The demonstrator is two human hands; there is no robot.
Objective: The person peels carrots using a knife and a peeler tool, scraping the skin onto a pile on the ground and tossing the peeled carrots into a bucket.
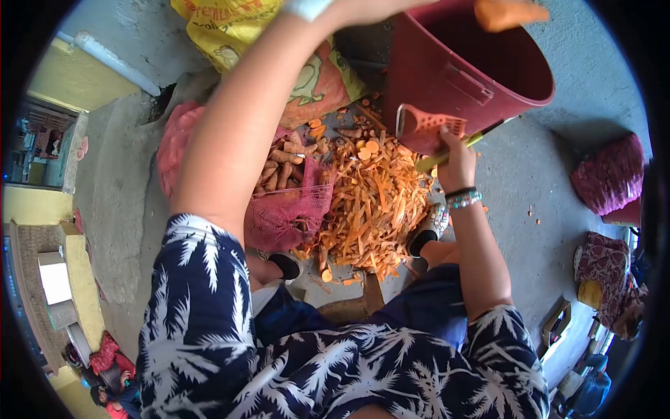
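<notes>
My left hand (373,8) reaches across the top edge of the view, by the rim of a dark red bucket (447,77); its fingers are mostly cut off. A peeled orange carrot (509,15) is over the bucket's mouth, apart from the visible part of that hand. My right hand (457,164) is closed around an orange-red peeler (429,124) with a slotted body and a metal end. A long yellow-green thing (474,138) passes by the same hand; whether it is gripped too is unclear. Below lies a heap of carrot peelings (380,209) on the floor.
Unpeeled carrots (283,164) lie in an open red mesh sack (289,220) left of the heap. A yellow printed sack (324,84) stands behind. My feet flank the peelings. Filled purple sacks (611,171) stand far right, and people sit at the lower left.
</notes>
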